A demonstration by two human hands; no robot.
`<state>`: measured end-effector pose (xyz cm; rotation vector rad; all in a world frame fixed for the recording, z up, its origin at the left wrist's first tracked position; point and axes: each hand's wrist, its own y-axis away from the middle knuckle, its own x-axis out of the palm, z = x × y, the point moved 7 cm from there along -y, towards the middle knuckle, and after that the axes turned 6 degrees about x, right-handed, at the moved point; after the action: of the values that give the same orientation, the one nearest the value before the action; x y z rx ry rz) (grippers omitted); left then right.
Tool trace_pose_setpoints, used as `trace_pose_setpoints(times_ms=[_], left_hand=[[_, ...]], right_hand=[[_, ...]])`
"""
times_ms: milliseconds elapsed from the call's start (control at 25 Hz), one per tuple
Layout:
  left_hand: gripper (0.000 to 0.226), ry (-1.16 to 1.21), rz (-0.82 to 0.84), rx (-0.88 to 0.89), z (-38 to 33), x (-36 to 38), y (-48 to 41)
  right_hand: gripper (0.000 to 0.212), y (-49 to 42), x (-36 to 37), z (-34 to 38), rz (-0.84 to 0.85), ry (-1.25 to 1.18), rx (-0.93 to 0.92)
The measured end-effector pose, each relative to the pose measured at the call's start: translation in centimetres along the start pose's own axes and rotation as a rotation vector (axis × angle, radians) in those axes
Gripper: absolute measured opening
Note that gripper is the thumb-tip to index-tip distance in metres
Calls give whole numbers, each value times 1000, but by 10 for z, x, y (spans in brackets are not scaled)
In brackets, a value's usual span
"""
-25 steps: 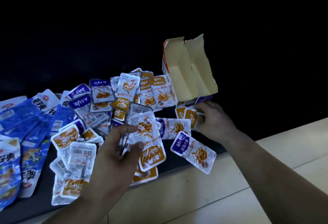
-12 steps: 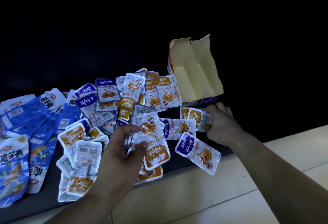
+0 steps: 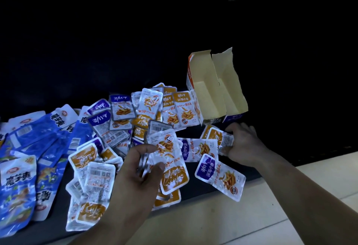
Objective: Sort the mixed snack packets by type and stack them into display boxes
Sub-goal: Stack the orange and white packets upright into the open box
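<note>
Head camera looks down on a dark surface (image 3: 191, 192) covered with snack packets, and pale floor tiles (image 3: 222, 223) lie along its near side. The person's left hand (image 3: 135, 175) is held above the pile. Its thumb and curled fingers pinch a small stack of packets (image 3: 170, 159), and the front one carries an orange label with a fish picture. How many packets are in this stack I cannot tell.

The right hand (image 3: 245, 144) is further right, just near the display box (image 3: 211, 93). Its fingers are curled round the end of an orange packet (image 3: 218, 137), which overlaps a second orange one. I cannot tell if this packet is lifted or lies on the surface.

The display box stands tilted at the far right with its opening toward the camera. Its pale cardboard inside shows, and a torn flap stands up at the top.

A purple-and-white packet (image 3: 195, 147) lies between the two hands. Another purple packet (image 3: 220, 178) lies at the near edge of the surface, with one corner over the tiles.

Far from the left hand is a mixed pile of small orange and purple packets (image 3: 135, 113). Large blue packets (image 3: 21, 182) overlap one another at the left.
</note>
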<state>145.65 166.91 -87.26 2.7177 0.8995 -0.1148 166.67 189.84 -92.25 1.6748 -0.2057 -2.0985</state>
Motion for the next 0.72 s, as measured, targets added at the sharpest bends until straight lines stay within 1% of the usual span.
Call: trace_pose_setpoints(times_ms=[120,280,360,440,480,520,560,600,680,720], left_hand=[[26,-10,10,6,-1,1,1],[31,4,10,-11,-2,-2,-1],[27,27,6,-15,-5,-2,-1],[24,29,7,-8,-8,-3,-1],[24,17,8,1,-8,-3,-1],[24,4,4,1,-9,-4,-1],[24,-1,-1,-4,-9,-5,-1],[24,-3,0,-8,-10,-5,-1],[24,5,-5,-18,-10,-7,-1],[24,9,-4,-13,-10,-7,-1]], right_hand=[[58,2,-2,2,-22,-33,50],[46,29,-13,6,-131,-165,69],[43,46,-26,10,-252,-179,35],[47,66,-46,14,-422,-145,-19],[50,74,-54,16,-480,-109,-40],[51,83,-61,19,-503,-99,-55],[48,91,-67,20,-503,-149,-51],[42,99,-71,21,-458,-270,-9],[27,107,-61,28,-234,-626,85],[24,112,-51,36,-116,-790,115]])
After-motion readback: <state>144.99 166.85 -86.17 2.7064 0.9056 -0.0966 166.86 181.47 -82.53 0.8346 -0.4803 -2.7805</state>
